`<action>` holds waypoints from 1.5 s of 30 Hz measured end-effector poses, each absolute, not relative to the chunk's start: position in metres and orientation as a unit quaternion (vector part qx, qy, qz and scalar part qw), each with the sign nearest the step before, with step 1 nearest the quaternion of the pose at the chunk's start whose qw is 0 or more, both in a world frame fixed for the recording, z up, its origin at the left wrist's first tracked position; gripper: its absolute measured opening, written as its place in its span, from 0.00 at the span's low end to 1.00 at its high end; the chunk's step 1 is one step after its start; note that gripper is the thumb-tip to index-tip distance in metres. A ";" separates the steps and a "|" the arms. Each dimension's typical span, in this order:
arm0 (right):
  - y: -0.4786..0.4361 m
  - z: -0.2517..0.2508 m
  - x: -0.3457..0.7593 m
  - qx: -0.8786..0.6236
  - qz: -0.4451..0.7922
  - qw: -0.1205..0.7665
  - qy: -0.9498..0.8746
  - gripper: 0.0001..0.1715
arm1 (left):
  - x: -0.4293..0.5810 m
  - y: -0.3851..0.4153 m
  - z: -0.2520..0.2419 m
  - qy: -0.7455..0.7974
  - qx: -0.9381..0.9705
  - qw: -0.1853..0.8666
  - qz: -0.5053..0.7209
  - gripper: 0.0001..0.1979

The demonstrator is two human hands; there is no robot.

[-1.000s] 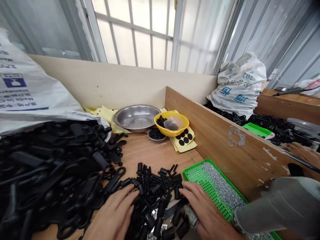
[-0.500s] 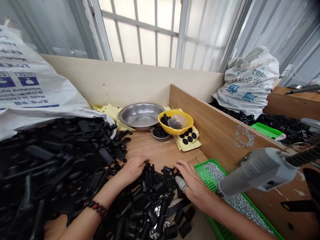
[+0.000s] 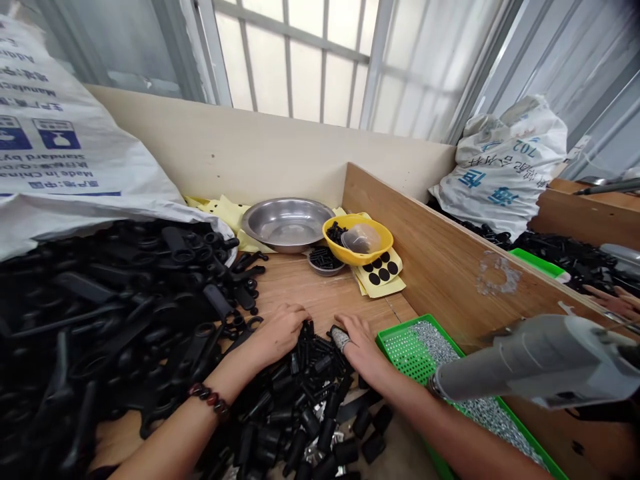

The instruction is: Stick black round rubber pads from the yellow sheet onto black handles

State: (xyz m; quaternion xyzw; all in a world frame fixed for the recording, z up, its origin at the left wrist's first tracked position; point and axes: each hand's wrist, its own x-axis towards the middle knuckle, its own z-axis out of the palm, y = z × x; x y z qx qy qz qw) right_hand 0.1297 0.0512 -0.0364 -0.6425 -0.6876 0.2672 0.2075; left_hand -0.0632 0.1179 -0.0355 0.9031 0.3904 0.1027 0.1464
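Observation:
A heap of small black plastic parts (image 3: 317, 363), some like screws and some like short cylinders, lies between my two hands. My left hand (image 3: 283, 332) rests against its far left side, fingers bent loosely over the edge and the tips partly hidden. On the opposite side my right hand (image 3: 357, 343) lies with fingers extended, touching the heap, a grey wrapping (image 3: 340, 338) on one finger. The hands cup the parts from both sides, and neither is closed round a single piece. A beaded bracelet (image 3: 210, 400) circles my left wrist.
Black handle-like parts (image 3: 100, 313) spill from a white sack (image 3: 90, 147) at left. Behind stand a steel basin (image 3: 287, 223), a yellow bowl (image 3: 357, 257) and black-dotted sticker sheets (image 3: 383, 270). At right, a grey tool (image 3: 530, 360) overhangs a green tray (image 3: 407, 353), beside a wooden divider (image 3: 435, 267).
My right hand has moved left, and both hands are now closer together, with the black parts drawn into a narrower heap between them. The view has shifted slightly.

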 end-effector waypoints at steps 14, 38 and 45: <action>0.044 -0.038 0.096 -0.572 0.261 0.203 -0.751 0.35 | -0.063 0.106 -0.029 0.342 0.919 0.161 0.112 0.06; 0.019 -0.014 0.087 -0.494 0.175 0.164 -0.836 0.14 | -0.067 0.101 -0.019 0.369 0.901 0.186 0.131 0.06; 0.019 -0.018 0.088 -0.505 0.223 0.140 -0.822 0.19 | -0.069 0.100 -0.022 0.408 0.889 0.163 0.131 0.12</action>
